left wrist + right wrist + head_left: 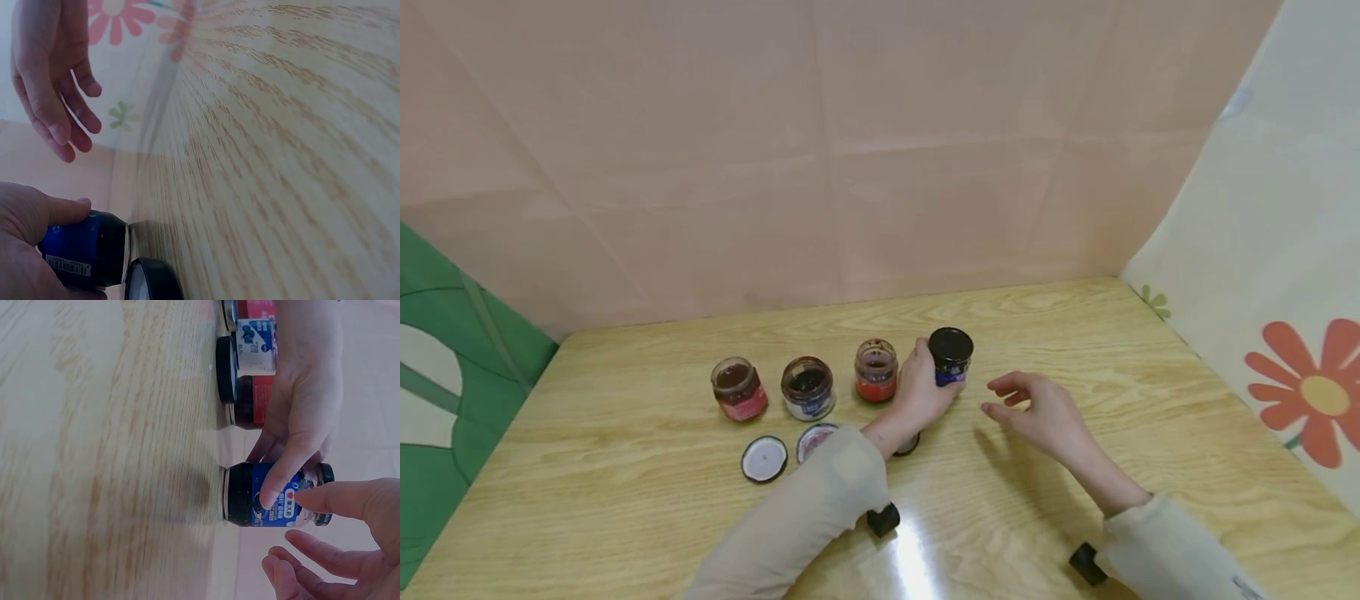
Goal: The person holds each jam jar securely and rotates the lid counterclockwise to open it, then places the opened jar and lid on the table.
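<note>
My left hand (917,390) grips a dark jar (951,373) with a blue label and a black lid (951,343), thumb and fingers curled round its sides. The jar stands upright, its base right at the wooden table; in the right wrist view the jar (269,497) shows a dark filling. My right hand (1043,414) hovers to the right of it, fingers apart and loosely bent, with nothing held. In the right wrist view one fingertip of the right hand (356,550) overlaps the jar near its lid.
Left of the held jar stand three lidless jars: red-labelled (876,385), white-and-blue (812,403) and pink-labelled (745,403). In front lie loose lids: one with its pale inside up (764,459), a stained one (815,438), and another (907,445) partly behind my left wrist.
</note>
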Demonstrator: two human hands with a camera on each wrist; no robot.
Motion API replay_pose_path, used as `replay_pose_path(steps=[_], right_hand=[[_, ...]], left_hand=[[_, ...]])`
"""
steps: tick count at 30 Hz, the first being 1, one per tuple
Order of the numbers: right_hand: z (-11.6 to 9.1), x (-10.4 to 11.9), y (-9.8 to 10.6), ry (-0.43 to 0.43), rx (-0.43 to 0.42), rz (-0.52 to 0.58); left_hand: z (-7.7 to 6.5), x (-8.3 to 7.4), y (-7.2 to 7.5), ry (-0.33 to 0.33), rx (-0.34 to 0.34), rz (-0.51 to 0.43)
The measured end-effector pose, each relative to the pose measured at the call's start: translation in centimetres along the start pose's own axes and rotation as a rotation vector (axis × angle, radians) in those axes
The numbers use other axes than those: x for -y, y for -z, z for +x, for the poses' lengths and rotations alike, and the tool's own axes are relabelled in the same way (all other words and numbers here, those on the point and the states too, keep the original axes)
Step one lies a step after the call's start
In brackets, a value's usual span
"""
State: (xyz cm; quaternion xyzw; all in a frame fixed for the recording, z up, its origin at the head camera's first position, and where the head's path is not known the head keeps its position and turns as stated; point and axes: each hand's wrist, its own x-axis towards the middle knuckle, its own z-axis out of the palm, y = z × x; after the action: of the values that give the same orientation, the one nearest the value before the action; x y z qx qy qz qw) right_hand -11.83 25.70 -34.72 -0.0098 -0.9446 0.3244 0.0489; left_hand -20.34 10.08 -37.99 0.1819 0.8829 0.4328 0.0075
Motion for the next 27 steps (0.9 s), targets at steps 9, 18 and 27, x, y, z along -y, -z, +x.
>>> replay_pose_path(steps=[9, 18, 27], right_hand=[[-0.1, 0.0, -0.3, 0.041, -0.049, 0.062], [-0.1, 0.4, -1.0, 0.068, -0.139, 0.185], [0.2, 0.9, -1.2, 0.005, -0.196, 0.261]], left_hand=[[-0.5, 0.5, 0.2, -0.055, 0.01, 0.003], [-1.4, 0.4, 0.9, -0.099, 0.06, 0.029], [-2.5, -0.6, 2.1, -0.139, 0.077, 0.041]])
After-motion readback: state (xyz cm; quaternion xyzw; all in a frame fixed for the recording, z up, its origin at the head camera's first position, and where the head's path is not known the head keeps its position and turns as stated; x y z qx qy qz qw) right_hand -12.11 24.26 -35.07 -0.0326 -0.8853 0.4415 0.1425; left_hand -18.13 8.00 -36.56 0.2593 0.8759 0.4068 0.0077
